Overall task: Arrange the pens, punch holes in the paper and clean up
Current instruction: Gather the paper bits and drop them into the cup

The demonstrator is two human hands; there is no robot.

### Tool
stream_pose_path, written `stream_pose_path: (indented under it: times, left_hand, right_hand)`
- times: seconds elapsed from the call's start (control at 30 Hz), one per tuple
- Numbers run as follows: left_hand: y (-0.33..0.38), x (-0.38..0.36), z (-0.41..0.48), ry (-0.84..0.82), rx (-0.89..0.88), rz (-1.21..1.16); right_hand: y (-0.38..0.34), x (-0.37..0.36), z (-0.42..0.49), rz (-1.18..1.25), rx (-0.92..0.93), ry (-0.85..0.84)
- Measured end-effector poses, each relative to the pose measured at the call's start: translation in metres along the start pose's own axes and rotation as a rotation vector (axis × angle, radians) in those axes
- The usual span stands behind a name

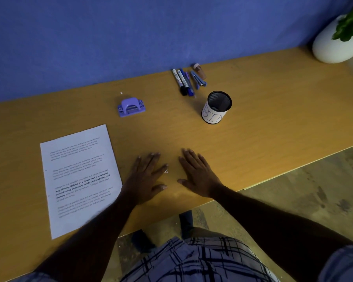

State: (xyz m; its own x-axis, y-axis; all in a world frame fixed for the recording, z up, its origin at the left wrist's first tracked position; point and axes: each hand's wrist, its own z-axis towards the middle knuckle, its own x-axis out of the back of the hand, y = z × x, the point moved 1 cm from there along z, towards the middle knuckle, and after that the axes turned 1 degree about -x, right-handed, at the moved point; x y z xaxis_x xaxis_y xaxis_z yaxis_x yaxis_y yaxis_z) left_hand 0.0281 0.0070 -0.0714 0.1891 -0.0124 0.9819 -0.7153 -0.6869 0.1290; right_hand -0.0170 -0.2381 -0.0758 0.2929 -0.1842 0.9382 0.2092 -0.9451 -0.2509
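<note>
My left hand (146,177) and my right hand (199,173) lie flat on the wooden desk (263,110), palms down, fingers apart, holding nothing. A few tiny white paper bits (166,171) lie between them. A printed sheet of paper (79,178) lies to the left, its right edge beside my left wrist. A purple hole punch (131,107) sits beyond the paper. Several pens and markers (183,82) lie side by side near the blue wall, with a blue stapler (198,79) beside them. A black mesh cup labelled BIN (216,107) stands upright to their right.
A small brown bottle (200,70) lies behind the stapler. A white pot with a green plant (336,41) stands at the far right corner. The blue wall (130,37) bounds the desk's far side. The desk's front edge runs just below my wrists, with floor beyond.
</note>
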Motion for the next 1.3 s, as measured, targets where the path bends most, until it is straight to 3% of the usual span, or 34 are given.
stream_pose_path:
  times: [0.13,0.47,0.9,1.13,1.3]
  left_hand:
    - [0.006,0.004,0.008,0.022,0.152,-0.177]
    - [0.013,-0.004,0.017,0.35,0.409,-0.547]
    - [0.013,-0.005,0.019,0.316,0.443,-0.538]
    - [0.008,-0.001,0.023,0.288,0.445,-0.553]
    - [0.0,0.002,0.022,0.25,0.401,-0.548]
  right_hand:
    - [0.0,0.0,0.001,0.039,-0.009,0.017]
    - [-0.015,0.009,0.012,0.18,-0.07,0.148]
    - [-0.037,0.024,0.045,0.346,-0.01,0.092]
    - [-0.042,0.027,0.049,0.247,0.009,0.091]
    - [-0.05,0.031,0.056,0.172,-0.007,-0.018]
